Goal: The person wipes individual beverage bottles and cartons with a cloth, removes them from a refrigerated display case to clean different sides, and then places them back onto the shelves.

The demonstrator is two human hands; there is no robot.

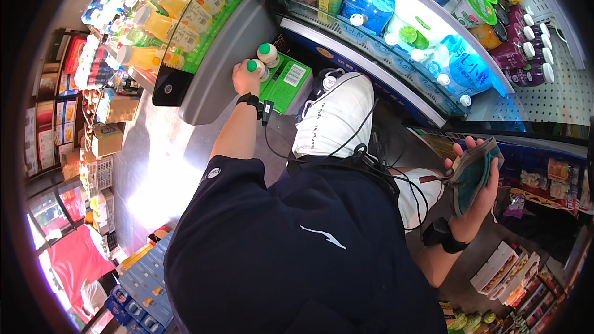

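My left hand (246,78) reaches down to a green carton (290,86) on the floor, its fingers around a small white bottle with a green cap (258,68). A second green-capped white bottle (267,54) stands just beyond it, at the carton's far end. Out to the right, my right hand (485,195) is raised, palm up, around a folded grey and teal cloth (473,174). Both wrists wear black bands with small devices.
Before me stands an open refrigerated display (371,32) with cans, bags and jars on its shelves. Juice bottles (158,23) fill a rack at the upper left. Black cables (362,153) hang across my lap. Stacked blue cartons (148,278) stand at the lower left.
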